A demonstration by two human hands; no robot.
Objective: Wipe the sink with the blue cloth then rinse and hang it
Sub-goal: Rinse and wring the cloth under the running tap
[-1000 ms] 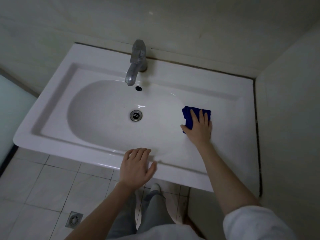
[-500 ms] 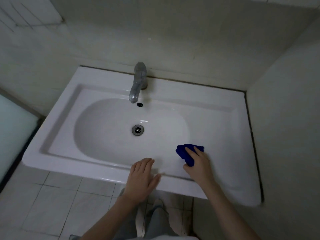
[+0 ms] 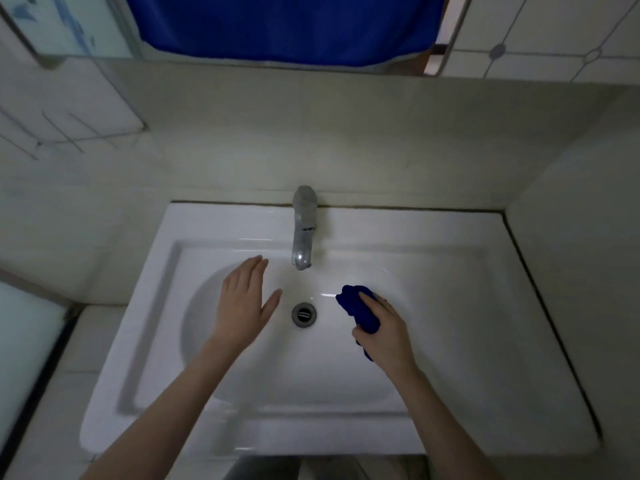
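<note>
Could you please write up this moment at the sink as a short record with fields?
sink: white sink, drain at the middle of the basin
faucet: metal faucet at the back rim, no stream of water visible
left hand: left hand open, fingers straight, over the basin left of the drain
right hand: right hand grips the blue cloth right of the drain
cloth state: bunched up, over the basin
above: large blue fabric at the top of the view
</note>
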